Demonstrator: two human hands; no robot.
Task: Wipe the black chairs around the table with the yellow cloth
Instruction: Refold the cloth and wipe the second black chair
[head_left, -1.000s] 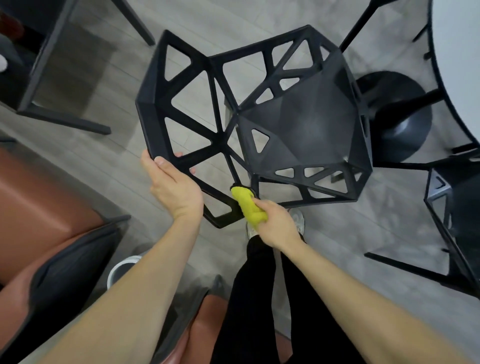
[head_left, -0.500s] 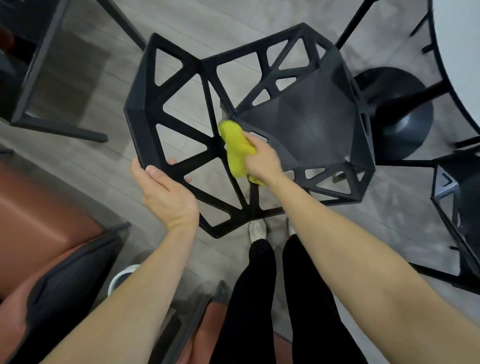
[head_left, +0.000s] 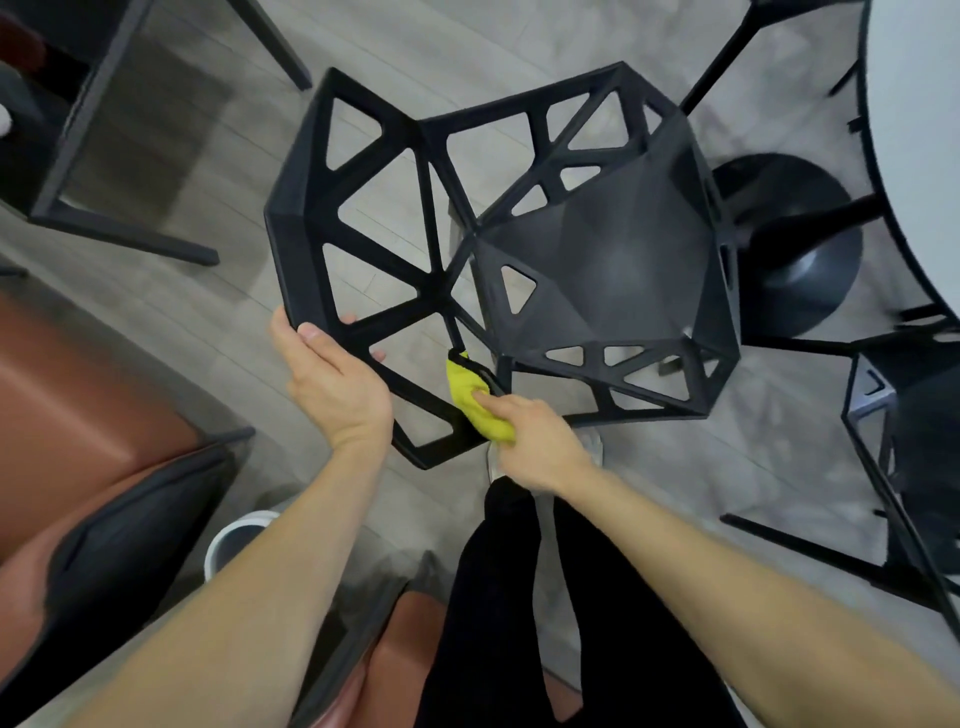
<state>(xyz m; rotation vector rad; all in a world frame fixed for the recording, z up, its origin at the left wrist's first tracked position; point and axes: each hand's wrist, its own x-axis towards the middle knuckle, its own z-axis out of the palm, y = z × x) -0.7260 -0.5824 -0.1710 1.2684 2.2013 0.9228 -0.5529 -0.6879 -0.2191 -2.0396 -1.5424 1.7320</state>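
since half a second ago the right hand (head_left: 540, 447) has drawn the yellow cloth (head_left: 475, 402) back down from the middle of the backrest lattice to the near lower strut, close to the person's legs. the fingers curl around the bunched cloth and press it onto the black bar where two struts meet. the left hand (head_left: 337, 384) keeps its place on the lower left edge of the black chair (head_left: 597, 270), thumb on the outer face and fingertips wrapped through an opening, steadying the frame.

outward, the chair stands on the grey floor between the person and the white worktop (head_left: 919, 130), with its round dark base (head_left: 800, 244) just beyond the seat. a second black chair (head_left: 909, 441) stands at the right.

the risks look small: the cloth could snag in a narrow triangular gap and slip from the fingers, or a hard pull along the strut could tip or slide the chair if the left hand loosens. the many thin bars also make it easy to miss inner edges.
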